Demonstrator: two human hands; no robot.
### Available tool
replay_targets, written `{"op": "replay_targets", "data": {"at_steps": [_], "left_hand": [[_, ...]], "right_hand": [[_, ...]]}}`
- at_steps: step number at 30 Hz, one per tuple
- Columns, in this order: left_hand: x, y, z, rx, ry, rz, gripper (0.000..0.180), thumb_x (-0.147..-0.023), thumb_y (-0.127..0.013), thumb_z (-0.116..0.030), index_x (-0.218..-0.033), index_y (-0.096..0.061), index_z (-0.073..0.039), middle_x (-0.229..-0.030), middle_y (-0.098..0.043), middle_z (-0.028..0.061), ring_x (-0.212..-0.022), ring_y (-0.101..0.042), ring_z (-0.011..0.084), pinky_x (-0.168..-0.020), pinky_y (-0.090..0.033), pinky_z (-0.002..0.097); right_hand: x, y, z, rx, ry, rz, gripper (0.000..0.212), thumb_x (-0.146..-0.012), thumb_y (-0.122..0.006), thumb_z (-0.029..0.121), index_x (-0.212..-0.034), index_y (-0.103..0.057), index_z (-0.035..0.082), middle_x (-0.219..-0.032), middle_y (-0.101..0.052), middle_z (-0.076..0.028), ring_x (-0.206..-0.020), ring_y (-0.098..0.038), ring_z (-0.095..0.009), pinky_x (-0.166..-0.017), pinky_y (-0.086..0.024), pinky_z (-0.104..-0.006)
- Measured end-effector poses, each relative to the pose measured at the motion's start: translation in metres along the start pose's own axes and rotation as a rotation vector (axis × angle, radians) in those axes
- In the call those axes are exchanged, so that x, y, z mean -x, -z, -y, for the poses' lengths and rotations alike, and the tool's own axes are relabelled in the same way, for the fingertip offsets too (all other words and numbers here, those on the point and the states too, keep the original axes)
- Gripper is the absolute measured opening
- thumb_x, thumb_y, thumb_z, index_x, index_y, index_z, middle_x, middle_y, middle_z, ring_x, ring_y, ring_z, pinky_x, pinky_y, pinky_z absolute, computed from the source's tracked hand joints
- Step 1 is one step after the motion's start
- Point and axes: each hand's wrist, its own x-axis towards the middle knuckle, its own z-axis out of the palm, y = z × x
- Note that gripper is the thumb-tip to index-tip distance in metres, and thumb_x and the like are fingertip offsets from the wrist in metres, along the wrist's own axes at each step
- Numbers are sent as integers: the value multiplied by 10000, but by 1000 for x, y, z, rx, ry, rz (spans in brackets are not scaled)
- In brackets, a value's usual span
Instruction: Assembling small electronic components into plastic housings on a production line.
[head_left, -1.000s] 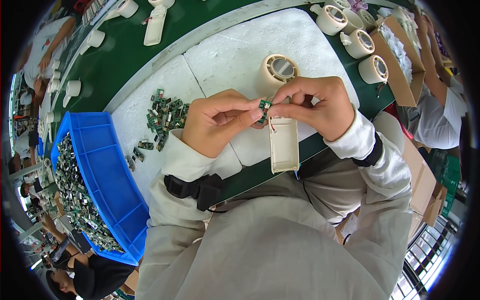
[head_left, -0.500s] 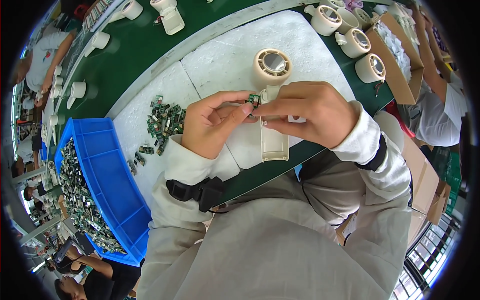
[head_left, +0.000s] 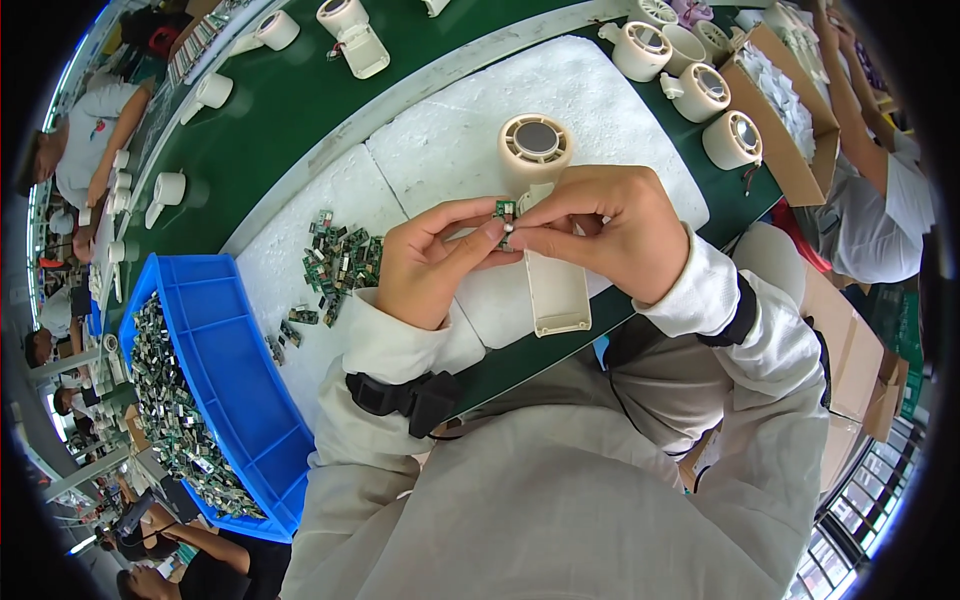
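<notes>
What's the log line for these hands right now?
left hand: holds green circuit board | right hand: at board's lower edge | nearby: cream handle, board pile, blue bin

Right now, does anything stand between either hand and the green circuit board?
Nothing visible does. The left hand pinches the green circuit board; the right hand is at its lower edge, exact contact too small to tell.

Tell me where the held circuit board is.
In the head view, the circuit board is above centre, pinched in the left hand, the right hand at its right, below and left of the round housing on the foam.
</notes>
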Motion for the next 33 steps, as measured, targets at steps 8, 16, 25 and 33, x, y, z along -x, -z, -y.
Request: {"op": "replay_targets", "data": {"at_steps": [8,16,25,33], "left_hand": [[4,-14,-4,-168,-141,-84,262,-969,-610,19,-1222,-617,87,-1154,-671,175,-1049,-679,219,-896,-597,343],[7,-22,-1,-407,-353,-137,233,-958,-625,32,-1185,-676,34,-1115,-669,125,-974,-683,180,-859,-562,278],[7,-25,0,-836,-602,-216,293,-873,-684,73,-1153,-713,-10,-1069,-678,132,-878,-702,203,-778,-557,287],[18,-42,-4,-1052,-715,-376,294,-854,-709,50,-1141,-715,-14,-1067,-669,146,-869,-695,262,-747,-554,317]], "right_hand": [[-3,3,6,72,18,-94,131,-798,-734,6,-927,-745,28,-758,-632,-45,-585,-536,-114,-510,-419,-253],[-3,4,-4,189,225,-94,150,-792,-723,-3,-942,-724,9,-787,-616,-66,-643,-612,-146,-514,-469,-260],[-1,2,5,184,229,-123,91,-794,-722,-15,-882,-700,-6,-751,-606,-59,-592,-571,-146,-516,-455,-275],[5,-18,12,24,-59,-248,85,-786,-735,-3,-862,-696,5,-692,-583,-48,-560,-557,-123,-526,-452,-272]]}}
